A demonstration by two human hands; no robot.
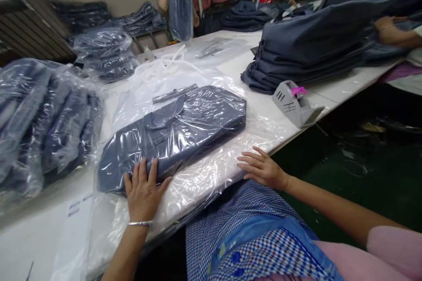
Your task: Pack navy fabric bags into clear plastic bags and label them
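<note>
A folded dark blue garment [198, 127] in a clear plastic bag lies slantwise on the white table. My left hand [143, 191] rests on its near left part, fingers spread over the plastic. My right hand [262, 169] is apart from the garment, close to the table's front edge, with its fingers stretched out and nothing in them. Loose clear plastic [204, 175] spreads under and in front of the garment. Beyond it lie more clear bags [165, 77] with white strips on top.
Bagged garments [56, 118] are piled at the left. A tall stack of unbagged dark blue garments [306, 48] stands at the right, behind a grey tape dispenser [293, 103] near the edge. A co-worker's arm [395, 33] reaches in at the far right; other people stand behind.
</note>
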